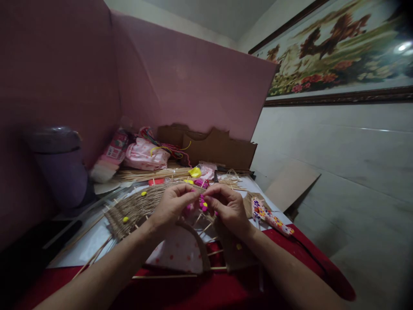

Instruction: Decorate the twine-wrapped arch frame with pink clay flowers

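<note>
My left hand [176,202] and my right hand [228,210] meet over a fan-shaped craft, both with thumb and fingers pinched. Whatever sits between the fingertips is too small to make out. Just below them are small magenta pieces with a yellow dot [204,205]. The craft has a band of woven brown twine [134,211] dotted with yellow bits, on thin wooden sticks. At its lower middle is a half-round panel of white cloth with red spots [176,252]. My right forearm and hand hide part of its right side.
A flower-patterned glue gun [271,216] lies at the right on the red tablecloth [309,245]. Behind the craft are bundled sticks [142,174], a yellow packet [195,172], spotted cloth [146,154] and brown cardboard [219,150]. A purple tumbler [61,172] stands at the left.
</note>
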`<action>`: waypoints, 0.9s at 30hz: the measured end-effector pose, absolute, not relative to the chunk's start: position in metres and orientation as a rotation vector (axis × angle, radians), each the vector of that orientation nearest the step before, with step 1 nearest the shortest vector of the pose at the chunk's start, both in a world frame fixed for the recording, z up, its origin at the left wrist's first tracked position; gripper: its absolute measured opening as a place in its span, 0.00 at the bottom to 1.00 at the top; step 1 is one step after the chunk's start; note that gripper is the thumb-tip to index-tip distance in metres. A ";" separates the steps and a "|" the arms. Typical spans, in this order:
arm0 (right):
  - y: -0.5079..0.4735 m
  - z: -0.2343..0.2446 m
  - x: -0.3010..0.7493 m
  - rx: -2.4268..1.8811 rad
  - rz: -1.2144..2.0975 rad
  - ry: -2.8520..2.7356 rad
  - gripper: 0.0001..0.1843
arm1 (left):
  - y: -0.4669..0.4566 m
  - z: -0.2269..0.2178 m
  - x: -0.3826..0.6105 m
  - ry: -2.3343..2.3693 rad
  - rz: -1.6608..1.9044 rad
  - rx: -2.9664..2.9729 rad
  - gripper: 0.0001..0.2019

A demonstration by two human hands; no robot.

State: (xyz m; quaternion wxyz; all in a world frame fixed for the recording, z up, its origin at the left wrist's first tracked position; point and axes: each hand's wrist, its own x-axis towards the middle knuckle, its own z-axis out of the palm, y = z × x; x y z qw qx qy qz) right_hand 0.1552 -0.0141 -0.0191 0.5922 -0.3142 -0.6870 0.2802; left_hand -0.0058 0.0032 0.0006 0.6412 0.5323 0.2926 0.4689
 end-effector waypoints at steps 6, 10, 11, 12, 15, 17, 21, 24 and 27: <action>-0.010 -0.012 0.159 -0.619 1.082 -1.292 0.15 | 0.015 0.005 -0.016 0.657 1.248 1.022 0.08; -0.006 -0.012 0.160 -0.597 1.271 -1.164 0.19 | 0.014 0.002 -0.016 0.650 1.207 1.034 0.08; -0.006 -0.012 0.159 -0.608 1.294 -1.165 0.19 | 0.013 0.002 -0.015 0.659 1.210 1.038 0.07; -0.006 -0.012 0.159 -0.621 1.310 -1.174 0.18 | 0.012 0.001 -0.014 0.665 1.213 1.044 0.05; -0.006 -0.013 0.158 -0.637 1.315 -1.204 0.16 | 0.011 0.002 -0.013 0.665 1.201 1.072 0.05; -0.006 -0.014 0.158 -0.623 1.298 -1.217 0.16 | 0.011 0.003 -0.012 0.648 1.187 1.081 0.06; -0.006 -0.014 0.159 -0.595 1.326 -1.225 0.16 | 0.012 0.002 -0.011 0.593 1.185 1.037 0.08; -0.006 -0.013 0.159 -0.606 1.338 -1.248 0.18 | 0.012 0.001 -0.011 0.560 1.188 1.032 0.07; -0.006 -0.013 0.159 -0.630 1.340 -1.284 0.18 | 0.011 0.003 -0.011 0.556 1.183 1.019 0.04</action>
